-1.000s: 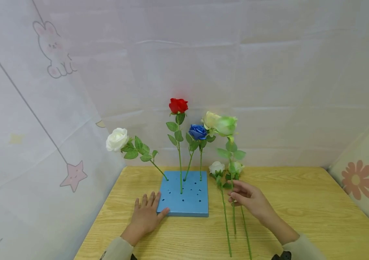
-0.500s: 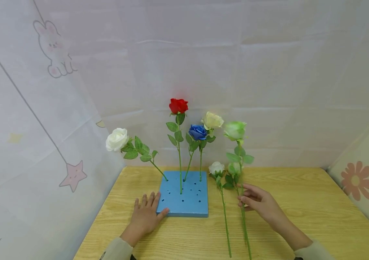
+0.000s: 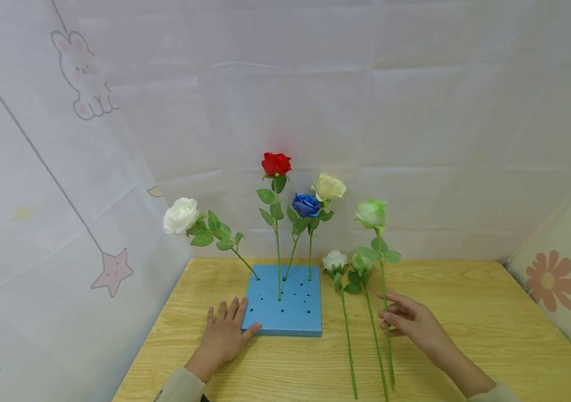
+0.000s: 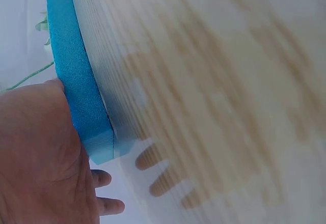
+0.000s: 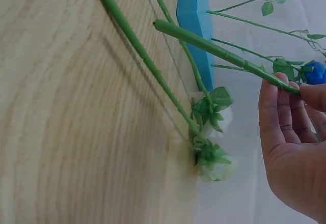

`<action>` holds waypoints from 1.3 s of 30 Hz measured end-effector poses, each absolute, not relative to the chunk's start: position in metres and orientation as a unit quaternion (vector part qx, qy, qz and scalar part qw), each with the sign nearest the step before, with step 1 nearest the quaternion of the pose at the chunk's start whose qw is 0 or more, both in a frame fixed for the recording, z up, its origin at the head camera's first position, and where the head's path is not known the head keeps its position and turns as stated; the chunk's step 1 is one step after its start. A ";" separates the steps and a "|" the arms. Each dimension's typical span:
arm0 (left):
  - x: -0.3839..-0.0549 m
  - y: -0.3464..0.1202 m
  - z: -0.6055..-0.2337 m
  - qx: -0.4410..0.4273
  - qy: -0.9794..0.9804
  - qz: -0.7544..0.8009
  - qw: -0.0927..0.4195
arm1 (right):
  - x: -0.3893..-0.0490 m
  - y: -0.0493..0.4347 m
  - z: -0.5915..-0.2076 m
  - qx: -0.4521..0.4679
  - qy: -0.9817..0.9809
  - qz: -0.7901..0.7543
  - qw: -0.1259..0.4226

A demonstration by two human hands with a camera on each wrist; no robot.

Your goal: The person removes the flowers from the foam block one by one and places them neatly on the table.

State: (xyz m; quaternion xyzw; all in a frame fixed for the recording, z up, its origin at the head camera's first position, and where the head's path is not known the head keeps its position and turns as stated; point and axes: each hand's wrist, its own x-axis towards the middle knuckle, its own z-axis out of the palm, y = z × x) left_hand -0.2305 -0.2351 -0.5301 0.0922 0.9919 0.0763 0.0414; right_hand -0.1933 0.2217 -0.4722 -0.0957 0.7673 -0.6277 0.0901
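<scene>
My left hand (image 3: pixel 222 338) lies with spread fingers at the front left corner of a blue foam board (image 3: pixel 290 322); the left wrist view shows the palm against the board's edge (image 4: pixel 84 91). To the right of the board, my right hand (image 3: pixel 413 324) pinches the stem of a pale green rose (image 3: pixel 371 214) between thumb and fingertips. That stem (image 5: pixel 204 44) stands off the table in the right wrist view, its bloom out of that picture. Just left of it lie a white rose (image 3: pixel 335 259) and another pale green rose (image 3: pixel 363 261), stems toward me.
Stuck in the board's holes are a red rose (image 3: pixel 276 164), a blue rose (image 3: pixel 306 205), a cream rose (image 3: pixel 329 186) and a white rose (image 3: pixel 181 216) leaning far left. Several holes show in the board's top. A pale curtain (image 3: pixel 431 212) hangs behind the wooden table (image 3: pixel 466 301).
My right hand has carried the pale green rose to the right and toward me, away from the cream rose and past the lying stems. The left hand stays at the board.
</scene>
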 end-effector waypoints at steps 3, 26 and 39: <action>-0.230 -0.235 -0.531 0.092 0.992 0.077 0.040 | -0.192 0.226 -0.475 -0.086 0.762 -0.634 0.096; -0.230 -0.236 -0.530 0.097 0.992 0.074 0.033 | -0.199 0.258 -0.514 -0.049 0.768 -0.622 0.147; -0.231 -0.235 -0.531 0.092 0.992 0.072 0.039 | -0.197 0.266 -0.519 -0.045 0.757 -0.629 0.172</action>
